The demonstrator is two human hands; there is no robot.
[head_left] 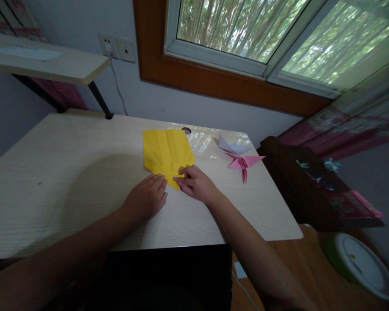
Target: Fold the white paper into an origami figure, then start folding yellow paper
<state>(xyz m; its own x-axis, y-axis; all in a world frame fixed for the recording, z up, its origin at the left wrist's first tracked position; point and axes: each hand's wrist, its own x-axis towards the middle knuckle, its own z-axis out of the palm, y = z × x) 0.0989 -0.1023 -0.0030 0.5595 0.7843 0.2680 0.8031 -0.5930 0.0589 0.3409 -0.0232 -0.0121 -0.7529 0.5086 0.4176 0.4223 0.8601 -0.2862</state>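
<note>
Yellow paper (167, 152) is creased on table (68, 172) | left hand (147, 199) laid flat, right hand (196, 183) pinching near corner | step judged mid-fold; firm pressing along crease needed next

My left hand (146, 198) lies flat, palm down, on the pale wooden table (68, 181) at the centre of the frame, its fingertips touching the near corner of the yellow folded paper (167, 153). My right hand (196, 183) rests just beside it, fingers curled and pressing on the paper's lower right edge. The paper fans out away from me, creased in rays. To the right of it, near the table's far edge, sit a pink paper crane (243, 163) and, just behind that, a white folded paper (233, 147). In the lower right corner stands a green container with a white lid (359, 263).
</note>
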